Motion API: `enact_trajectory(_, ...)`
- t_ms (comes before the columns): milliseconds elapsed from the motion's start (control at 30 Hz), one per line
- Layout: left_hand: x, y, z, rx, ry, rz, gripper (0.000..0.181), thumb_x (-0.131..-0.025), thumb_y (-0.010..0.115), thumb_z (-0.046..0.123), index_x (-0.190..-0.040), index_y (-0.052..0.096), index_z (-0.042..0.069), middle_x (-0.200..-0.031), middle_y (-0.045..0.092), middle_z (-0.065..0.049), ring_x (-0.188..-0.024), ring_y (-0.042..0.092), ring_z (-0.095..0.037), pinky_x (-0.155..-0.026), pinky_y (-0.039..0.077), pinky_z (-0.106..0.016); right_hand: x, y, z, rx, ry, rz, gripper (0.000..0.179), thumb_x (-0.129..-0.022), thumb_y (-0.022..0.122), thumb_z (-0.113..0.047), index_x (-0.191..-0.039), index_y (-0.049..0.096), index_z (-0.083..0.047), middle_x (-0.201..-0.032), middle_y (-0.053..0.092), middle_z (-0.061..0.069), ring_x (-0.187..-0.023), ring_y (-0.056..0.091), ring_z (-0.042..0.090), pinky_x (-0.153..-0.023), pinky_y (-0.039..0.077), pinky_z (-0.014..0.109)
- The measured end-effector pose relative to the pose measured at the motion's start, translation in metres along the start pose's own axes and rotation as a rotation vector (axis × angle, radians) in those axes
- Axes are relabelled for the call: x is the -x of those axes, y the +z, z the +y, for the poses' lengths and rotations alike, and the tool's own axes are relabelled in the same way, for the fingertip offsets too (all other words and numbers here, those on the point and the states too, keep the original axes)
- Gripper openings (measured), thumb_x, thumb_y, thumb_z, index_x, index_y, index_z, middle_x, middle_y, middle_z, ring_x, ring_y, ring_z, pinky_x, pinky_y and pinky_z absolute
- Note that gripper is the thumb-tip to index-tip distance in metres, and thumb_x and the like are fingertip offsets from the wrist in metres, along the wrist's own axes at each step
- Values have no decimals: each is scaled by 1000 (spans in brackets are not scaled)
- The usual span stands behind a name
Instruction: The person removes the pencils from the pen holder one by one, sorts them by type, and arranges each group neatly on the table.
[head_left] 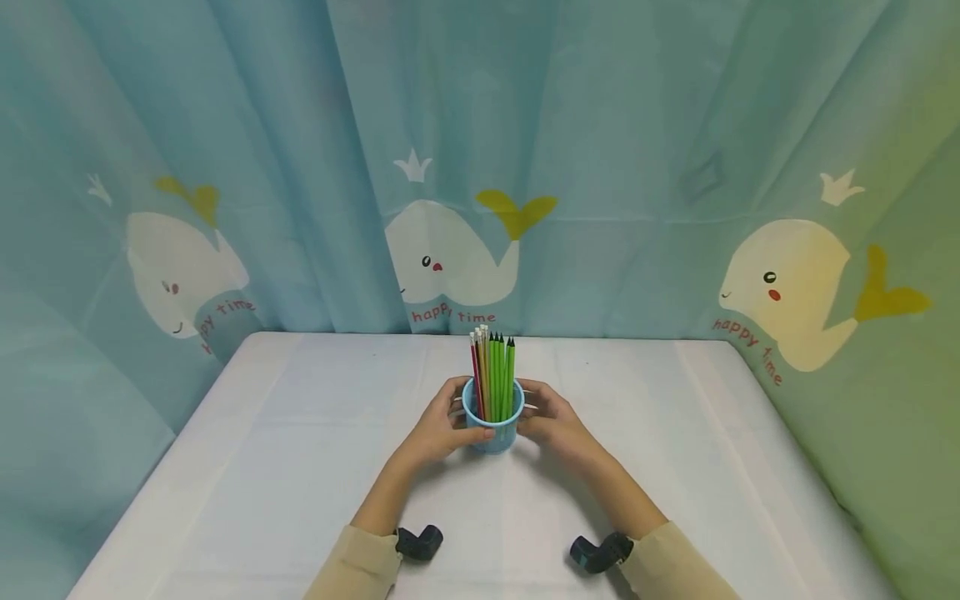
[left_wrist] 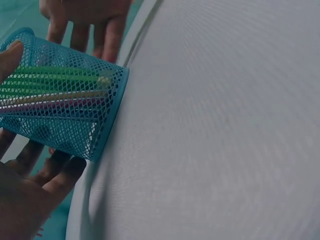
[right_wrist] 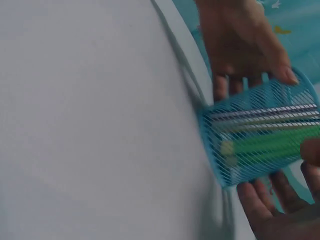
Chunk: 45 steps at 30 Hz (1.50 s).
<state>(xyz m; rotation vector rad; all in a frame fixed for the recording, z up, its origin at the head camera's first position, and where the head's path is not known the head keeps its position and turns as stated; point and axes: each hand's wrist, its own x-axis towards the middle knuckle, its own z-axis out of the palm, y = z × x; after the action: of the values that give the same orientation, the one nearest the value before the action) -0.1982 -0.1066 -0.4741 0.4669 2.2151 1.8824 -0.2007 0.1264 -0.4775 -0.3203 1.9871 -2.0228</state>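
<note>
A blue mesh cup stands upright near the far edge of the desk, midway between the two hands, its mouth facing up so that the pencils inside lean on the wall and stay bunched. The green pencils show dark points at the top, while the slimmer red and tan pencils beside them have pale ends upward. The cup's base is at or very close to the desk; I cannot tell for certain whether it bears its weight there.

The left hand wraps the cup's left side, with the thumb laid across the front below the rim and the other fingers curved round behind. The right hand mirrors it on the right, thumb at the near side, fingers bent round the far side. Both sets of fingers are parted about as wide as the cup and spaced from one another, which suggests a light, steadying hold, shared between two sides so that the tall load does not tip. The left thumb plainly presses the mesh; whether every right fingertip touches it, I cannot tell. Neither hand grips a pencil.
</note>
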Motion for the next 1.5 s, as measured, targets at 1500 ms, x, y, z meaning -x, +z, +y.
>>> enact_trajectory(1500, 2, -2, -1, -2, 3, 16, 79, -79, 84, 8, -145, 40, 8, -143, 48, -17, -131, 52, -36, -108, 47, -47, -11, -1, -63, 56, -234, 296, 29, -93, 72, -17, -107, 58, 4, -121, 66, 14, -108, 66, 18, -94, 57, 30)
